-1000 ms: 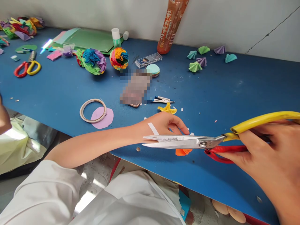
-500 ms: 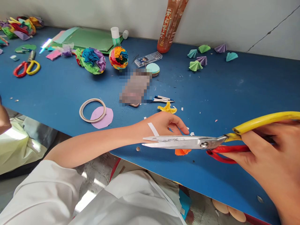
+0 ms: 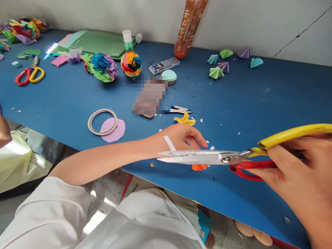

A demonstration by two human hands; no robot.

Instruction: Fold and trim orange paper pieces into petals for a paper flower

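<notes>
While the broad blue tabletop (image 3: 254,103) spread beneath and beyond both hands, the bare right hand (image 3: 306,169) stood well apart from the left one, its fingers clamped around the handles of the long silver-bladed scissors with yellow and red grips (image 3: 207,157). The scissors pointed leftward from that hand, across the near side of the left hand (image 3: 181,135), their blades a little parted at the tips. Compared with a second earlier, that gap had narrowed slightly and the pivot had shifted a touch to the right; the left hand had barely moved. Its fingers were curled, but the blades hid some of them, so I cannot tell whether they gripped anything.

To the left of the left hand, a whitish ring-shaped roll of tape (image 3: 89,123) overlapped a flat lilac paper disc (image 3: 114,135). Just beyond its knuckles sat a yellow star-shaped folded piece (image 3: 185,119). Below the blades, near its fingers, a bright orange crumpled piece (image 3: 199,167) showed, slightly farther left than before. Across the back of the left hand lay a narrow white strip (image 3: 169,143), its lower end meeting the blades in view.
</notes>
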